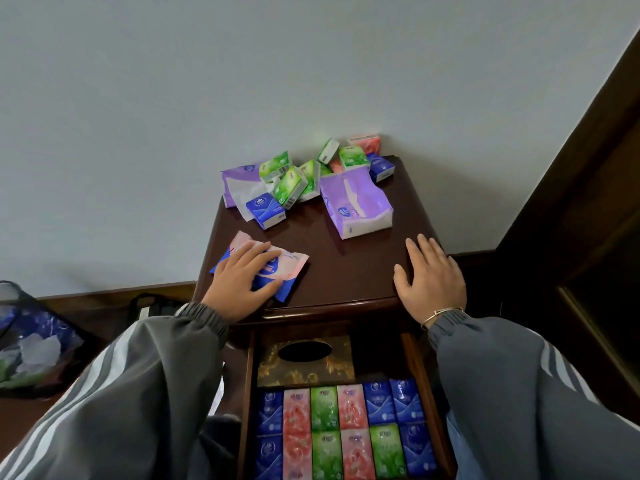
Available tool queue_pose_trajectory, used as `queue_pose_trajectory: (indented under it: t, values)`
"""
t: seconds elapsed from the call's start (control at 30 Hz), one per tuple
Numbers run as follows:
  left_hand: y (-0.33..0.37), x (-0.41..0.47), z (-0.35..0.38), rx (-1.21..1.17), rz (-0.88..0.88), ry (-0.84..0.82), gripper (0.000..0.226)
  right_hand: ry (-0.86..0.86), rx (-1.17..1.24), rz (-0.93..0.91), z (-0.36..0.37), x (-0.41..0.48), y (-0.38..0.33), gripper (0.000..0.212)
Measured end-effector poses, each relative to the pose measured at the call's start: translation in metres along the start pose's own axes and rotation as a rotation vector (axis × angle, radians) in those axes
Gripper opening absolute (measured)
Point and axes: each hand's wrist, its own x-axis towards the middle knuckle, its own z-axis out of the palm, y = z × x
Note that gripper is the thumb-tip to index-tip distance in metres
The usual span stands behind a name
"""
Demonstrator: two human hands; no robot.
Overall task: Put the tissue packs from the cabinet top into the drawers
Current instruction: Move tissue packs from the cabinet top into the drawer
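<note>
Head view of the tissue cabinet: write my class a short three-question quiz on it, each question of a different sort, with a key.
1. True or false: the drawer is shut.
2. Fill in: the right hand lies flat on the bare ____.
3. What does the left hand rest on? A. the pink and blue pack B. the drawer C. the right hand

Key: 1 false, it stands open; 2 cabinet top; 3 A.
</note>
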Motion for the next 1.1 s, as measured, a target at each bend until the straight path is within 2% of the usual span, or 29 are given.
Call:
queue_pose_trajectory:
  t: [0.07, 0.2, 0.27, 0.47, 0.57, 0.7, 0.77, 0.87, 0.93, 0.97, 1.0, 1.07, 1.1]
  values:
    - [-0.005, -0.001, -0.004, 0.018, -0.02, -0.017, 0.064, 0.011, 0.01, 0.005, 0.0, 0.0, 0.001, 0.057]
    - [-0.011, 0.003, -0.016, 0.028, -0.085, -0.161, 0.105, 0.03, 0.015, -0.004, 0.001, -0.001, 0.001, 0.058]
    - [-0.016, 0.008, -0.021, 0.031, -0.119, -0.16, 0.114, 0.034, 0.017, 0.001, 0.0, -0.002, 0.0, 0.06]
    - [-0.014, 0.012, -0.021, 0.23, -0.176, -0.075, 0.097, 0.065, 0.02, 0.001, 0.002, -0.002, -0.001, 0.06]
    - [0.002, -0.001, -0.011, 0.019, -0.278, 0.0, 0.092, 0.078, 0.035, 0.009, 0.001, -0.001, 0.0, 0.059]
    - [0.043, -0.026, -0.002, -0.301, -0.383, 0.292, 0.081, 0.028, 0.027, -0.001, 0.001, -0.002, 0.001, 0.054]
    - [0.071, -0.038, 0.001, -0.436, -0.365, 0.38, 0.073, -0.016, 0.054, -0.003, -0.006, -0.001, 0.001, 0.052]
    - [0.113, -0.065, 0.011, -0.534, -0.29, 0.341, 0.063, -0.005, 0.297, 0.0, -0.028, -0.028, -0.007, 0.04]
    - [0.133, -0.086, 0.026, -0.598, -0.32, 0.24, 0.065, 0.074, 0.425, -0.102, -0.035, -0.07, -0.012, 0.018]
    - [0.14, -0.096, 0.034, -0.606, -0.356, 0.184, 0.071, 0.02, 0.538, -0.112, -0.036, -0.094, -0.013, 0.011]
    - [0.147, -0.106, 0.044, -0.602, -0.397, 0.134, 0.079, -0.156, 0.697, -0.032, -0.038, -0.116, -0.016, 0.016]
    - [0.159, -0.124, 0.063, -0.574, -0.445, 0.071, 0.09, -0.617, 0.999, 0.253, -0.036, -0.146, -0.023, 0.028]
    - [0.164, -0.131, 0.071, -0.545, -0.435, 0.033, 0.092, -0.768, 1.095, 0.384, -0.03, -0.156, -0.024, 0.032]
